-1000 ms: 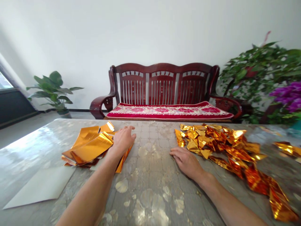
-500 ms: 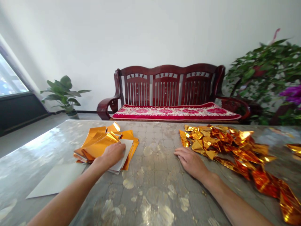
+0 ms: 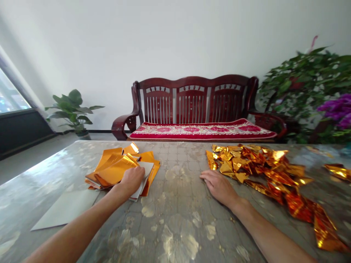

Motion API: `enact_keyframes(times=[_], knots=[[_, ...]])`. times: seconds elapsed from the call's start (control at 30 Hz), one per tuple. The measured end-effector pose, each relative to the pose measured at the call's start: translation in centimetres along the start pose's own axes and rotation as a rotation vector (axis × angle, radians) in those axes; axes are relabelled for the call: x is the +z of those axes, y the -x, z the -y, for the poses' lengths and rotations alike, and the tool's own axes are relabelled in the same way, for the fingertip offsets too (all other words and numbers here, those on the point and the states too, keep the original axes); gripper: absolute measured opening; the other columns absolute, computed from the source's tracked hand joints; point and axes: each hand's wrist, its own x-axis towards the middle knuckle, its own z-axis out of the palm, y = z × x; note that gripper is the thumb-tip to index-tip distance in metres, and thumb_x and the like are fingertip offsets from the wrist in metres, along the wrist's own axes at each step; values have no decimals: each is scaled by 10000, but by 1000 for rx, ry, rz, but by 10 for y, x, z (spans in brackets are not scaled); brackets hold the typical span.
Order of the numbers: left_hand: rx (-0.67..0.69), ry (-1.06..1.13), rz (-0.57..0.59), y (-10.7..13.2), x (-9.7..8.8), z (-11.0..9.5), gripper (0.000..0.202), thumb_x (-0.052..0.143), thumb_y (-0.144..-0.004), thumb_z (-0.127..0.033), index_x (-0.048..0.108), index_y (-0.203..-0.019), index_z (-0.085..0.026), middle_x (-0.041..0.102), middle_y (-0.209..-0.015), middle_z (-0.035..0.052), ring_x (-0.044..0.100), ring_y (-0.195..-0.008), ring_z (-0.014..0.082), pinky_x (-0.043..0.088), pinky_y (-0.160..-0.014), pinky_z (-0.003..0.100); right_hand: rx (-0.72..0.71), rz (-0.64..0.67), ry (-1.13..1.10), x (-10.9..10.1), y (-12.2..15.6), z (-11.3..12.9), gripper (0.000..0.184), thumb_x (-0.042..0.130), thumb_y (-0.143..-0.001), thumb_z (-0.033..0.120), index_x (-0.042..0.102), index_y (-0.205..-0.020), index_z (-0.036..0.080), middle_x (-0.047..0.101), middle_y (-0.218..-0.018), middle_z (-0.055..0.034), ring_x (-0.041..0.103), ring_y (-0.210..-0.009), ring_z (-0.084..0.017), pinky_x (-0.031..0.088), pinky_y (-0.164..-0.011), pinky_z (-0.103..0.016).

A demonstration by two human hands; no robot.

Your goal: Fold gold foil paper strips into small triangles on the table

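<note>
My left hand (image 3: 134, 179) lies on a loose stack of gold foil paper sheets (image 3: 112, 170), its fingers curled closed at the edge of the sheets. A pale sheet underside (image 3: 147, 171) shows just right of the knuckles, and the fingertips are partly hidden. On the table to the right rests my right hand (image 3: 218, 185), palm down, fingers loosely stretched to the left and holding nothing. Close beyond it spreads a heap of folded gold foil paper pieces (image 3: 246, 164), which trails toward the front right.
One flat pale sheet (image 3: 67, 208) lies left of the stack. The patterned table (image 3: 178, 204) has a shiny cover. Clear plastic (image 3: 315, 155) sits at the back right. Behind stand a wooden bench (image 3: 189, 106), a potted plant (image 3: 72, 109) and leafy greenery (image 3: 298, 84) with purple flowers (image 3: 337, 109).
The view has turned slightly to the right, so the foil heap and bench appear further left. Both hands stay practically where they were on the table.
</note>
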Motion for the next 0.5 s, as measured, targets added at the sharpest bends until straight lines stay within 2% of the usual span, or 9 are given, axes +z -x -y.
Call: enact_keyframes(times=[0.13,0.27,0.5], knots=[[40,-29,-6,6,2,1,349,350,-905,-26,645,-1092,-53,667,-1062,224,682,-1010,280,549,-846,380,-2,-18,14,2,1,1,319,436,-903,88,714,-1014,196,705,-1071,-63,631,-1000,-204,497,-923,-367],[67,11,17,14,4,8,256,481,-894,-163,625,-1087,-76,644,-1104,203,664,-1020,290,538,-857,385,18,-35,64,1,1,3,322,439,-900,81,716,-1010,204,695,-1082,-61,618,-1005,-201,487,-927,-353],[20,114,54,11,5,16,209,456,-882,-170,635,-982,-126,674,-1066,160,682,-970,266,523,-817,352,232,-151,326,-9,0,12,366,559,-817,82,688,-1130,219,591,-1223,-116,510,-1122,-302,438,-958,-440]])
